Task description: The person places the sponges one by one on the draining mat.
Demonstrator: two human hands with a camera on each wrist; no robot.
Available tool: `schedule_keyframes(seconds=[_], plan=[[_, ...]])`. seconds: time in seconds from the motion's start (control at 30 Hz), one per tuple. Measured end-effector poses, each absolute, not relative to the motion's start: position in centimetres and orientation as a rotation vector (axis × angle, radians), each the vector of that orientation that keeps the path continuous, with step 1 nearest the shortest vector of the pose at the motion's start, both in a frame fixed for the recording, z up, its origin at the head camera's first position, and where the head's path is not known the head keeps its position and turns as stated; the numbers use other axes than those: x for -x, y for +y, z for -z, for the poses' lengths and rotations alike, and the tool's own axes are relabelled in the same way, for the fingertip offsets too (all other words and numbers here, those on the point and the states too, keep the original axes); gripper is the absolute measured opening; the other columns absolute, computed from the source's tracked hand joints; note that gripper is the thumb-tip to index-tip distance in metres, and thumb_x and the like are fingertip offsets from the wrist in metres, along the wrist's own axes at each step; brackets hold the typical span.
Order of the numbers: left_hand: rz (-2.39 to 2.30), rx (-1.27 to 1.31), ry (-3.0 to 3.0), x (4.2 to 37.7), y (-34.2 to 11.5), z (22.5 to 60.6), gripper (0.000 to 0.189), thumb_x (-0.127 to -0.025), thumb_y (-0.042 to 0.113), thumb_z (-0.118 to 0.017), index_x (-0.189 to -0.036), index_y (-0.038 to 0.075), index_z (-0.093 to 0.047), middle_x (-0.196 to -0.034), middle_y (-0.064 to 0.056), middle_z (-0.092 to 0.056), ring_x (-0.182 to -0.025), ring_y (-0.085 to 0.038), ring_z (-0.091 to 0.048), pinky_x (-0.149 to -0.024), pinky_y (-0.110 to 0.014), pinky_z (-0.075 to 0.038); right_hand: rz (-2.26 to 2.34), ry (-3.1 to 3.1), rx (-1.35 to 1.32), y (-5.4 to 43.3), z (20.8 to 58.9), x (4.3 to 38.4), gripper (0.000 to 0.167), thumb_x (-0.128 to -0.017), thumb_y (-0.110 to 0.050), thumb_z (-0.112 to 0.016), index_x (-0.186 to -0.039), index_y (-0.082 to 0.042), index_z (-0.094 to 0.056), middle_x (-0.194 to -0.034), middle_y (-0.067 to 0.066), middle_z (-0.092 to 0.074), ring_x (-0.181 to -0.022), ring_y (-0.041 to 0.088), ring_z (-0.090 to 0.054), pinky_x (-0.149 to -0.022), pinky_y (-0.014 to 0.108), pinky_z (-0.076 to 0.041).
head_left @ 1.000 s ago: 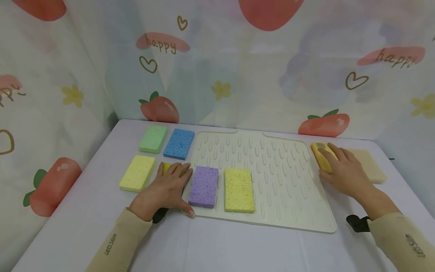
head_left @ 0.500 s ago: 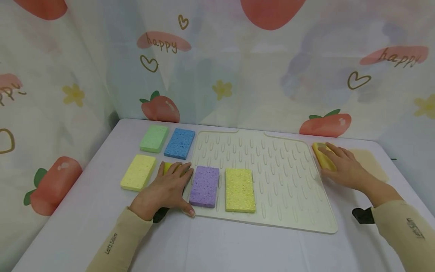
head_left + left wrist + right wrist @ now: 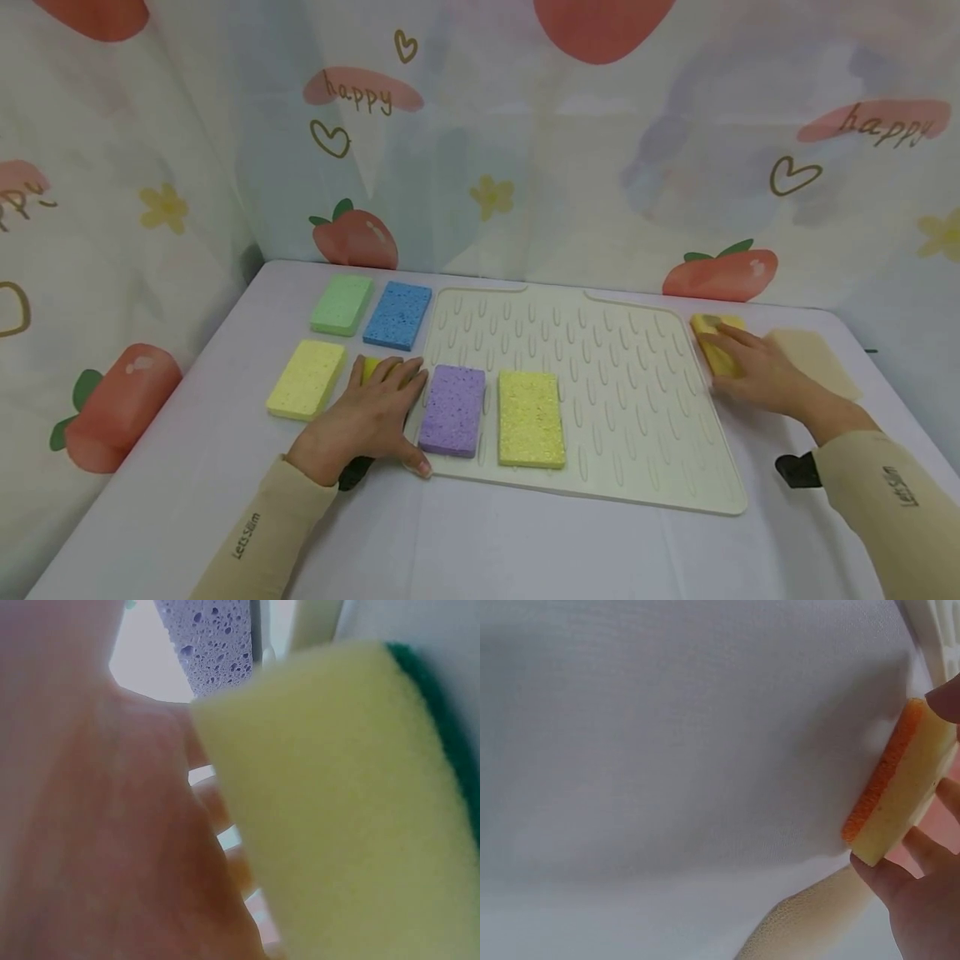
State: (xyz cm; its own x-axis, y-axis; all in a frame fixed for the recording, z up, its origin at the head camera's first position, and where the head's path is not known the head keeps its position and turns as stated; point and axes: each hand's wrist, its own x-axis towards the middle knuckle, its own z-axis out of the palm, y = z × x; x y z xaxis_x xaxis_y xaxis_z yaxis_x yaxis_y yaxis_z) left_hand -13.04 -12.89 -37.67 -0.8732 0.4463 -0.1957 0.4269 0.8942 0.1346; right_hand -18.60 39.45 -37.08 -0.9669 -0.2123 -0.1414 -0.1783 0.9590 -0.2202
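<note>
In the head view my left hand (image 3: 367, 421) rests at the left edge of the pale drying mat (image 3: 637, 433). Its fingers are spread and the thumb reaches the mat's near corner. A yellow sponge (image 3: 371, 367) shows beyond these fingers; in the left wrist view this sponge (image 3: 345, 795) has a dark green scouring side. My right hand (image 3: 768, 375) holds a yellow sponge (image 3: 716, 346) just right of the mat. That sponge has an orange layer (image 3: 885, 772) in the right wrist view, with thumb and fingertips at its ends. A purple sponge (image 3: 453, 411) and a yellow sponge (image 3: 531, 419) lie on the mat.
A green sponge (image 3: 341, 305), a blue sponge (image 3: 397, 315) and a pale yellow sponge (image 3: 306, 379) lie left of the mat. Behind my right hand is a beige pad (image 3: 817, 360). Printed cloth (image 3: 562, 167) stands behind the white table (image 3: 525, 550).
My right wrist and sleeve shift slightly, first to the right, then a little back, while the fingers stay on the sponge. My left hand stays in place.
</note>
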Motion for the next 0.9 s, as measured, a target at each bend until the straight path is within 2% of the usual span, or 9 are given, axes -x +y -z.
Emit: schedule_keyframes(seconds=[0.13,0.43,0.9], plan=[[-0.122,-0.663,2.843,13.06,-12.95,37.68,0.132,-0.053,0.078,-0.080,-0.155,0.009,-0.032,-0.163,-0.011,-0.026,-0.149,-0.037,-0.023,-0.116,-0.072,-0.010,0.281,2.951,0.338,39.55,36.98,18.78,0.055,-0.088,-0.013,-0.061,-0.140,-0.001,-0.048,-0.151,0.038,-0.026,-0.131,0.061,-0.027,-0.103,0.075,-0.021],[-0.124,-0.656,2.840,13.16,-12.90,37.70,0.132,-0.054,0.077,-0.080,-0.155,0.009,-0.032,-0.163,-0.011,-0.026,-0.149,-0.037,-0.023,-0.116,-0.072,-0.010,0.286,2.983,0.353,39.30,36.57,18.85,0.046,-0.086,-0.010,-0.061,-0.130,0.000,-0.058,-0.146,0.039,-0.033,-0.127,0.060,-0.037,-0.099,0.072,-0.032],[-0.117,-0.654,2.831,13.15,-12.95,37.56,0.132,-0.054,0.076,-0.080,-0.156,0.008,-0.031,-0.163,-0.012,-0.025,-0.149,-0.037,-0.022,-0.116,-0.072,-0.009,0.308,2.992,0.265,39.10,36.40,18.47,0.044,-0.088,-0.015,-0.060,-0.129,0.000,-0.059,-0.145,0.039,-0.033,-0.122,0.057,-0.038,-0.096,0.068,-0.036]])
